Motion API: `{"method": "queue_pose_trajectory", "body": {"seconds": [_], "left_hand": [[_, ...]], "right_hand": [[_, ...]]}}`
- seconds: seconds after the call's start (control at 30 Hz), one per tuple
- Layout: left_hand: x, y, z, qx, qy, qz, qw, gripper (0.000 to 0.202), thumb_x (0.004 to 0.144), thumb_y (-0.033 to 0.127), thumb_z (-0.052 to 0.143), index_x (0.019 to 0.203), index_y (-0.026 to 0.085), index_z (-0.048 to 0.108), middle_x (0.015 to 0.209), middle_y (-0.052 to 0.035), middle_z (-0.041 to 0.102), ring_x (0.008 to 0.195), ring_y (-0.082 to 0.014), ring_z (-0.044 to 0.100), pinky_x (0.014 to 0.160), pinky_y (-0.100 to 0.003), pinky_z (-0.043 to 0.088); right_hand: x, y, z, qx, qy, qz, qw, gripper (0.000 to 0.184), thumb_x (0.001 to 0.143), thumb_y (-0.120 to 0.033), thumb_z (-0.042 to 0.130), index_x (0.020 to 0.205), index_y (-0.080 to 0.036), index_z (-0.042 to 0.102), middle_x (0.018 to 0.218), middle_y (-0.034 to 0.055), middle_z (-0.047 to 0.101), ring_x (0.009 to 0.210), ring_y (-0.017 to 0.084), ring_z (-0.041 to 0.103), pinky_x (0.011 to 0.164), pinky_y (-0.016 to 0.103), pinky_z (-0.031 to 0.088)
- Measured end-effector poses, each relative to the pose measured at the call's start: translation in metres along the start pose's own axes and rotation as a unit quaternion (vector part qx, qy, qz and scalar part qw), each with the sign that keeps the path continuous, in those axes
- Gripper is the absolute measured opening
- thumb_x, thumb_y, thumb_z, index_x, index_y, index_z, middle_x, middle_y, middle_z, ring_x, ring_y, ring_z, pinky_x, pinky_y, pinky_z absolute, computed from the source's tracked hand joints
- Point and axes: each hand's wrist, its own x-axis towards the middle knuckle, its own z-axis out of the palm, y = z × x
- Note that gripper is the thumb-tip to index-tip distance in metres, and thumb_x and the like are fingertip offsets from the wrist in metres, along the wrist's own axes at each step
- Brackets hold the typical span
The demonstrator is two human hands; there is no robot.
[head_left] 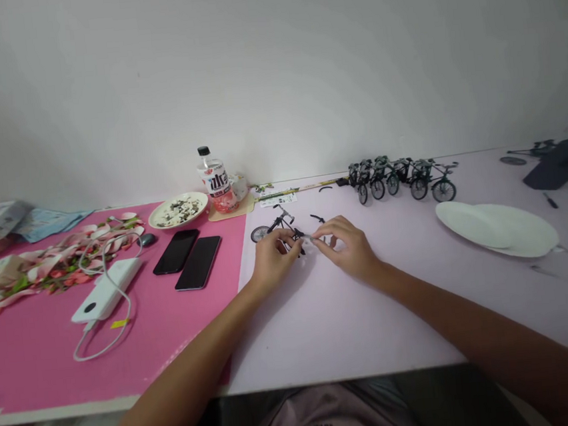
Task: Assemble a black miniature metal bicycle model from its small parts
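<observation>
Plain pale wall rises beyond both hands, and from the head view it meets the far edge of a table covered in pink on the left and pale lilac under the hands. The miniature bicycle is at the left hand, its handlebar and one wheel sticking out past the fingers, away from the person. The left thumb and forefinger pinch its dark frame. The right hand, just beside, pinches a small grey piece against the bicycle's near end; its exact shape is too small to tell. One dark curved part lies just beyond the right fingertips, another farther off toward the wall.

Pale surface stretches from the right hand to the white plates, well to its right, and from both hands back to the near edge, which passes beneath the forearms. Beyond the right hand and to its right, a row of miniature bicycles bounds the far side. Left of the left hand, across the pink border, lie two phones; a bottle stands beyond them.
</observation>
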Motion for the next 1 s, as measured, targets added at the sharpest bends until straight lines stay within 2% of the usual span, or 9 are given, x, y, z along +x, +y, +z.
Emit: {"method": "queue_pose_trajectory", "body": {"seconds": [0.43,1.0], "left_hand": [[-0.002,-0.003,-0.001,-0.024,-0.013,-0.027,0.999,0.027,0.081,0.041,0.076,0.095,0.018,0.07,0.076,-0.0013,0.07,0.059,-0.0138,0.053,0.06,-0.028,0.045],[-0.005,-0.007,0.002,-0.012,-0.015,-0.026,0.999,0.02,0.081,0.036,0.076,0.091,0.019,0.072,0.078,-0.0015,0.071,0.06,-0.0138,0.056,0.06,-0.028,0.045]], "right_hand": [[-0.001,-0.003,-0.001,-0.02,-0.018,0.021,0.999,0.008,0.093,-0.019,0.066,0.092,-0.026,0.071,0.088,0.005,0.073,0.078,0.021,0.062,0.058,0.035,0.054],[-0.002,-0.01,-0.001,0.016,-0.039,0.023,0.999,0.008,0.095,-0.021,0.067,0.095,-0.027,0.073,0.09,0.0061,0.075,0.089,0.023,0.066,0.058,0.034,0.056]]}}
